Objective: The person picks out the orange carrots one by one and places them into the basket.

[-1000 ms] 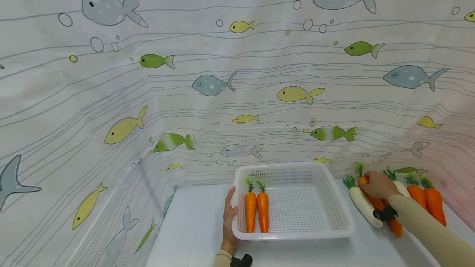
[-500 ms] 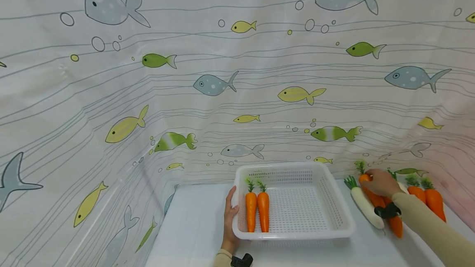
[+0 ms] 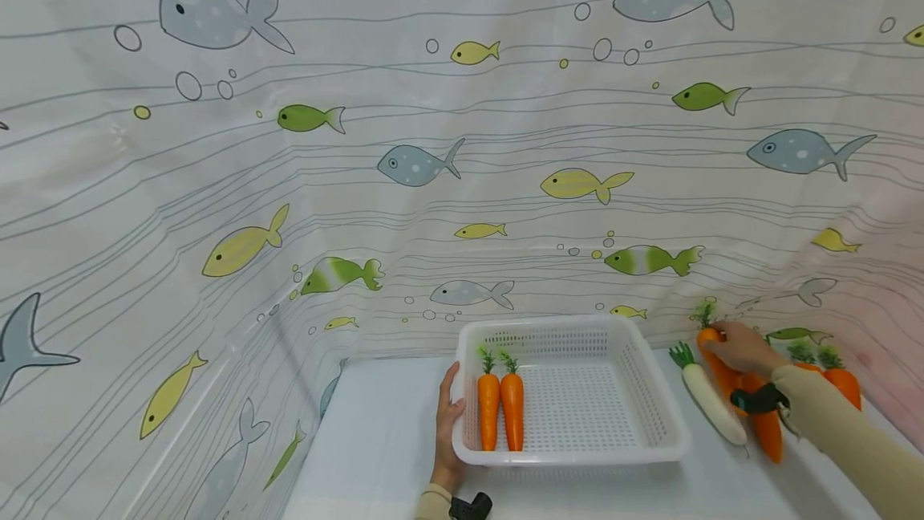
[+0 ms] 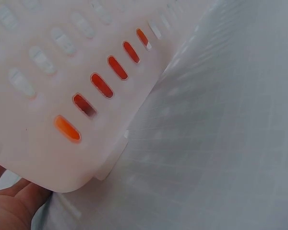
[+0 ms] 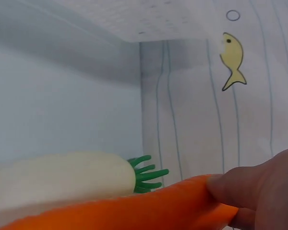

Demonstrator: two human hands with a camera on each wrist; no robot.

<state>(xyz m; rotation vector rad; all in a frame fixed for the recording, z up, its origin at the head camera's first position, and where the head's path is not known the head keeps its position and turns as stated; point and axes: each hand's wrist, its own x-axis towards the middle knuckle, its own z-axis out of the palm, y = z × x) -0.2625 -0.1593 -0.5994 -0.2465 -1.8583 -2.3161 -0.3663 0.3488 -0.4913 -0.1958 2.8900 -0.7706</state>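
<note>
At the left side of a white plastic basket (image 3: 570, 458), my left hand (image 3: 445, 424) holds the rim and wall. In the left wrist view, the fingers (image 4: 31, 196) meet a corner of the slotted wall. Two orange carrots (image 3: 488, 412) with green tops lie side by side at the basket's left. My right hand (image 3: 743, 347) pinches another carrot (image 3: 722, 367) near its leafy end; in the right wrist view, thumb and finger press on its orange body (image 5: 149, 208). Left of that carrot lies a white radish (image 3: 711, 404) with green stalks. Beneath the right wrist is another carrot (image 3: 767, 432).
More carrots (image 3: 843, 386) lie at the right, partly behind the right sleeve (image 3: 844, 432). A fish-patterned sheet (image 3: 505, 183) rises behind and beside the white table (image 3: 390, 424).
My right hand has shifted slightly up and drawn the pinched carrot with it, away from the carrot under the wrist. The left hand and basket stay put.
</note>
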